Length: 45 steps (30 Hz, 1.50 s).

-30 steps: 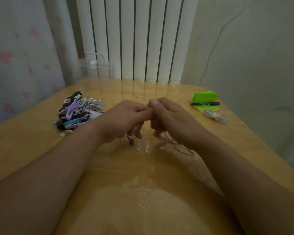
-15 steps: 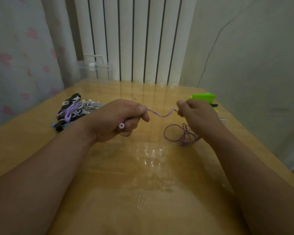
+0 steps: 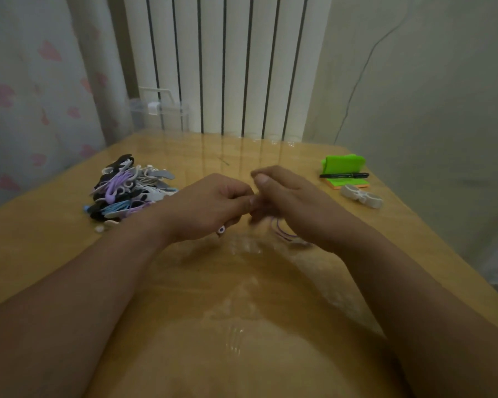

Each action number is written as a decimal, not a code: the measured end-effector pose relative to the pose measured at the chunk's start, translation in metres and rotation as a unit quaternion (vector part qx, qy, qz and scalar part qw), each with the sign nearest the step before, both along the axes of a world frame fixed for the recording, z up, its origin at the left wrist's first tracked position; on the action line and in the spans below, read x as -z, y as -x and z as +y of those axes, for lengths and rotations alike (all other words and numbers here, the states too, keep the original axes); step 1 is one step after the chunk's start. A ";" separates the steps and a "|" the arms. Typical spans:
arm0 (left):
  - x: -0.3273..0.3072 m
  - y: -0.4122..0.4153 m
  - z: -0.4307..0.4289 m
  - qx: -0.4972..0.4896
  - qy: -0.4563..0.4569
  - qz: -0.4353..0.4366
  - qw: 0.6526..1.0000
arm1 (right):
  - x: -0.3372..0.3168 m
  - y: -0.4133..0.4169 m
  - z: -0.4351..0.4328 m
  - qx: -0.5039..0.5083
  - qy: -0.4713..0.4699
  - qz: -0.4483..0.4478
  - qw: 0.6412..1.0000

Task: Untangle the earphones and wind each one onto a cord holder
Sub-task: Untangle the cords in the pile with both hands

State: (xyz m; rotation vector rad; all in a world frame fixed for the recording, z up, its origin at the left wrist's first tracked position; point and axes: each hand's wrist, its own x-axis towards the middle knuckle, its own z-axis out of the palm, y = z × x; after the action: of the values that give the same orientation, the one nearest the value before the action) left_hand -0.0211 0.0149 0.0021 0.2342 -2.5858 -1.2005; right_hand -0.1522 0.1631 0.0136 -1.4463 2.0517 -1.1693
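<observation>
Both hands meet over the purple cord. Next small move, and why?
Probably draw the right hand away from the left hand to straighten a length: the purple earphone cord hangs looped under the right hand, its earbud pokes out below the left.

Off-task stuff I see: glossy wooden table (image 3: 242, 326), lots of glare on the top. White ribbed radiator (image 3: 213, 61) behind the far edge. Pale curtain (image 3: 32, 90) with pink hearts on the left. Clear plastic box (image 3: 167, 116) with a white latch sits at the far edge, against the radiator. Far right: bright green block (image 3: 344, 163), black marker (image 3: 344, 175) lying just in front of it across a green-over-orange sticky-note pad (image 3: 348, 183). Thin dark line (image 3: 357, 81) runs up the right wall; I can't tell whether it's a cable or a crack.
</observation>
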 end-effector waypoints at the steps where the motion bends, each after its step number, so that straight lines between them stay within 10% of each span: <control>1: 0.000 0.001 0.000 0.000 -0.006 0.011 1.000 | 0.003 0.001 0.000 -0.021 -0.032 -0.032 0.999; 17: 0.008 0.004 0.001 0.021 -0.094 -0.039 0.995 | 0.003 0.031 0.002 0.055 0.066 0.118 0.989; 29: 0.005 0.008 0.006 0.079 -0.366 0.098 0.922 | 0.018 0.027 -0.006 0.030 0.117 -0.107 0.987; 45: 0.015 0.009 -0.003 -0.088 0.036 0.099 0.990 | 0.007 0.013 -0.003 0.066 0.041 0.223 0.972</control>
State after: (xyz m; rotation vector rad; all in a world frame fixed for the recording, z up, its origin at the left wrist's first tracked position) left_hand -0.0302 0.0116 -0.0131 0.3046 -2.3758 -1.0117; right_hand -0.1655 0.1605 0.0063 -1.7665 2.4534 -1.0589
